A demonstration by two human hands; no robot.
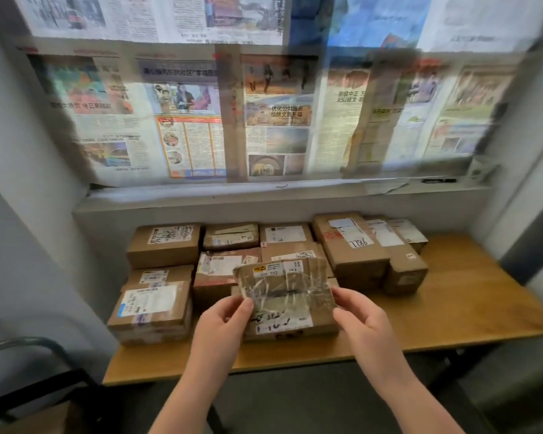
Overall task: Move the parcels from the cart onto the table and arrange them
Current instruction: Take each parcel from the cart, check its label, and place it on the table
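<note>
A small flat parcel [284, 285] wrapped in clear tape, with a yellow-and-white label, is held up over the wooden table [452, 308]. My left hand [223, 321] pinches its lower left edge and my right hand [362, 314] grips its lower right edge. Right below it lies a brown box [290, 325] with a handwritten label. Several brown cardboard parcels [163, 244] stand in rows on the table behind and to both sides, some stacked. The cart's dark metal handle [44, 346] shows at the lower left.
A grey window ledge [264, 195] runs behind the parcels, under a window covered with newspaper [264, 114]. Grey walls close in on the left and right. Bare tabletop lies to the right of the parcels and along the front edge.
</note>
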